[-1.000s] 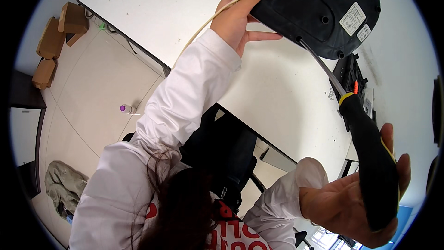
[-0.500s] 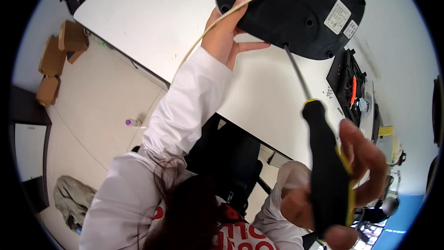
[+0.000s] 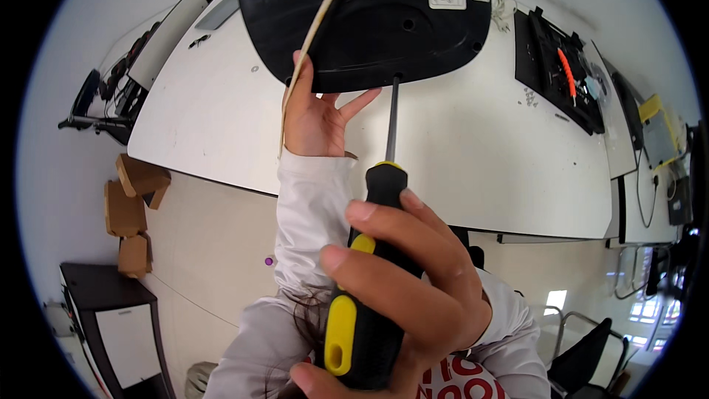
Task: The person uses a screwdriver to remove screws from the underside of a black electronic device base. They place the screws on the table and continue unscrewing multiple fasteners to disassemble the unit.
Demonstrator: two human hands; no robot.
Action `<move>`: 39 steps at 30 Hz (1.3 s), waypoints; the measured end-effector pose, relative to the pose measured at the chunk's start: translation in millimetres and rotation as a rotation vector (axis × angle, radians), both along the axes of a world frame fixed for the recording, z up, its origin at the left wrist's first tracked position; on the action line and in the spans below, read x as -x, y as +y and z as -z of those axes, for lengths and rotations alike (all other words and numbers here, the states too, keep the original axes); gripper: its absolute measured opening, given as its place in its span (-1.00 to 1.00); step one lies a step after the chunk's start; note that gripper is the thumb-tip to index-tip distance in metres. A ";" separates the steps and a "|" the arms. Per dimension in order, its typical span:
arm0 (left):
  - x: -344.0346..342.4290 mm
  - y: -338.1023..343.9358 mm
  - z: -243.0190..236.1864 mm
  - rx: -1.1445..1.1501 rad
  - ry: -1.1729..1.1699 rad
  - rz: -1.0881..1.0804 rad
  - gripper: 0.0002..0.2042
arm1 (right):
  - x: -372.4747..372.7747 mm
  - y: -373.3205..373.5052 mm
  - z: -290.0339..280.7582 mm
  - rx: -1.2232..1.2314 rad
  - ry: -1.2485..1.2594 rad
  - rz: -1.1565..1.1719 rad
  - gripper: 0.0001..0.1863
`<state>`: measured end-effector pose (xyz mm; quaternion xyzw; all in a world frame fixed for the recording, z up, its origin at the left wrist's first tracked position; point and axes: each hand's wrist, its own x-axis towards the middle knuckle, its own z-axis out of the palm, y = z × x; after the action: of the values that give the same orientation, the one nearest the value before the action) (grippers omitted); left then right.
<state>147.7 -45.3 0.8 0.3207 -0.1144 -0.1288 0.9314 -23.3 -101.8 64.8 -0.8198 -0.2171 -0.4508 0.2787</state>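
A rounded black plastic base (image 3: pixel 295 22), with screw holes and two white labels, is held up at the top of the view above the white table. My left hand (image 3: pixel 317 122) grips its near edge, thumb on the face toward me and some fingers behind it. A cream cord (image 3: pixel 320 18) runs across the base and past that thumb. My right hand (image 3: pixel 439 295) is closed around the black and yellow handle of a screwdriver (image 3: pixel 388 186). The screwdriver's shaft points away from me, its tip at a hole on the base's near rim; how deep it sits is hidden.
A black tool case (image 3: pixel 546 52) with an orange tool (image 3: pixel 566 74) lies on the right of the white table (image 3: pixel 214 103). Small screws (image 3: pixel 529 96) lie scattered beside it. Cardboard boxes (image 3: pixel 125 207) and a dark cabinet (image 3: pixel 107 281) stand at left; a chair (image 3: pixel 580 355) is at lower right.
The view has turned, so base, left hand and screwdriver appear further left. The screwdriver looks more upright, and my right fingers have shifted around its handle. Its tip remains at the rim hole.
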 end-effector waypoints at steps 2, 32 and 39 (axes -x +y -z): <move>0.3 0.8 -1.4 -0.013 -0.004 -0.004 -0.60 | 2.3 5.7 3.6 -0.069 0.008 0.001 -0.56; -0.3 5.8 4.0 -0.014 -0.036 -0.007 -0.68 | -24.2 -14.9 12.8 -0.086 -0.427 -0.263 -0.65; 10.9 -9.4 2.9 -0.016 0.016 -0.041 -0.68 | 36.5 -24.7 6.9 -0.446 0.084 0.057 -0.40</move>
<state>136.8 -54.7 -2.1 0.3294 -0.0993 -0.1130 0.9321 -59.8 -126.5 57.9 -0.7619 -0.0768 -0.4607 0.4488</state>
